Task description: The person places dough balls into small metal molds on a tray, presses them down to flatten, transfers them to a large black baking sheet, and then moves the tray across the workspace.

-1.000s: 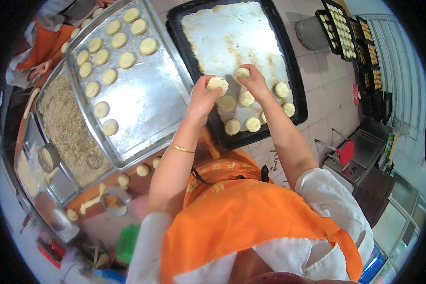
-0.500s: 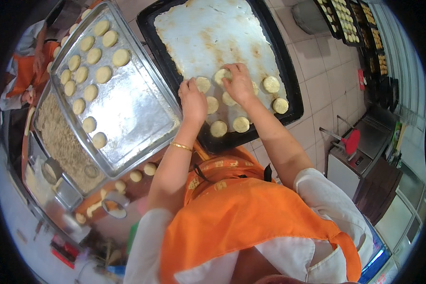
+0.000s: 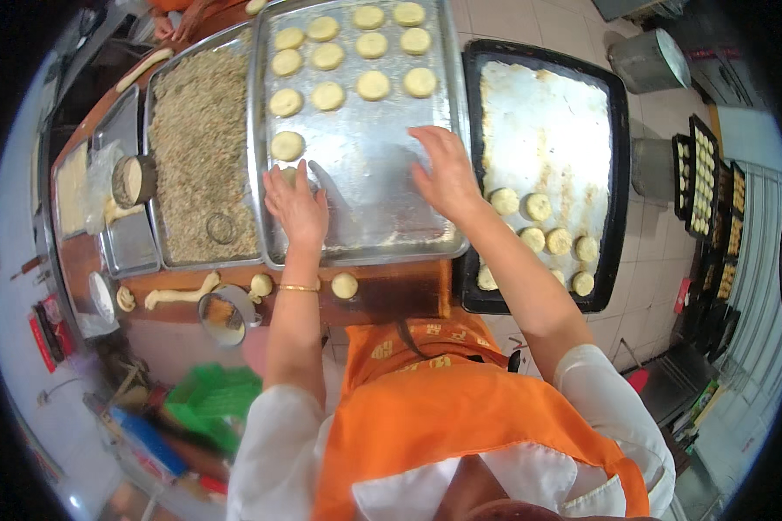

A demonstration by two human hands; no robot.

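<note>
Over the near left part of a silver tray, my left hand has its fingers around a pale dough round, mostly hidden beneath them. Just beyond it lies another dough round, and several more stand in rows toward the tray's far end. My right hand hovers above the right side of the same tray, fingers apart and holding nothing. To the right is a black baking tray with a pale, browned lining; several dough rounds sit at its near end.
A tray of crumbly filling stands left of the silver tray. Along the wooden table edge lie loose dough pieces and a metal cup. Another person's hands are at the far left. Racked trays stand at the right.
Both hands have left the black tray, where the right one held a dough round, and are now over the silver tray at its left. The view has swung left.
</note>
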